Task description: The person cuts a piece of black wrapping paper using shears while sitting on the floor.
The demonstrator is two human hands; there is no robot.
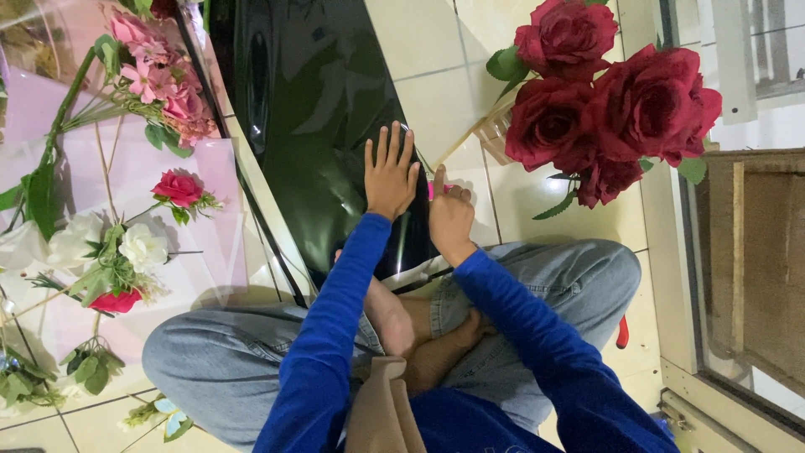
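Note:
I sit cross-legged on a tiled floor in jeans and blue sleeves. My left hand (390, 174) lies flat, fingers spread, on a glossy dark green sheet (314, 109) stretched out on the floor before me. My right hand (450, 214) sits at the sheet's right edge, fingers closed around a small pink tool (434, 190), of which only a sliver shows. What kind of tool it is cannot be made out.
A bunch of dark red roses (608, 105) stands at upper right. To the left, pale pink wrapping sheets (168, 210) hold pink, white and red flowers (138, 243) with green stems. A wooden panel (750, 260) and door frame run along the right.

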